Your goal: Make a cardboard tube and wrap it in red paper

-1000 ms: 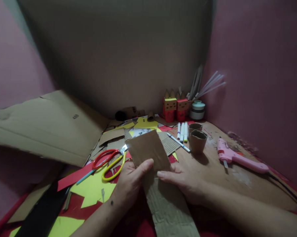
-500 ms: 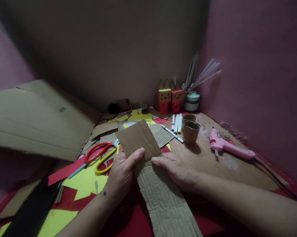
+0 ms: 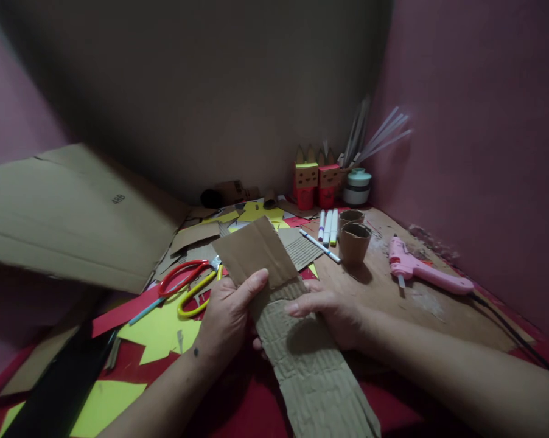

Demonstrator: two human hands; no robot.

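A long cardboard strip [image 3: 315, 371] slants from the front edge up to the middle, its lower part ribbed and creased. At its upper end shows a smooth brown flat piece [image 3: 255, 249]; whether the two are joined I cannot tell. My left hand [image 3: 231, 316] grips the left edge where they meet, thumb on top and fingers underneath. From the right, my right hand [image 3: 329, 310] holds the strip, its thumb lying over the ribbed face a little lower down. Fingers of both hands are mostly hidden beneath the cardboard.
Scissors with red and yellow handles [image 3: 196, 292] lie at the left on yellow paper [image 3: 158, 331]. To the right are two cardboard cups [image 3: 354, 246], several markers [image 3: 328, 226] and a pink glue gun [image 3: 406, 264]. Two decorated red figures [image 3: 305, 182] stand behind. A large cardboard sheet [image 3: 73, 219] leans left.
My right thumb has slid down the strip, away from the smooth piece. My left hand keeps its grip, and the cardboard has shifted only slightly.
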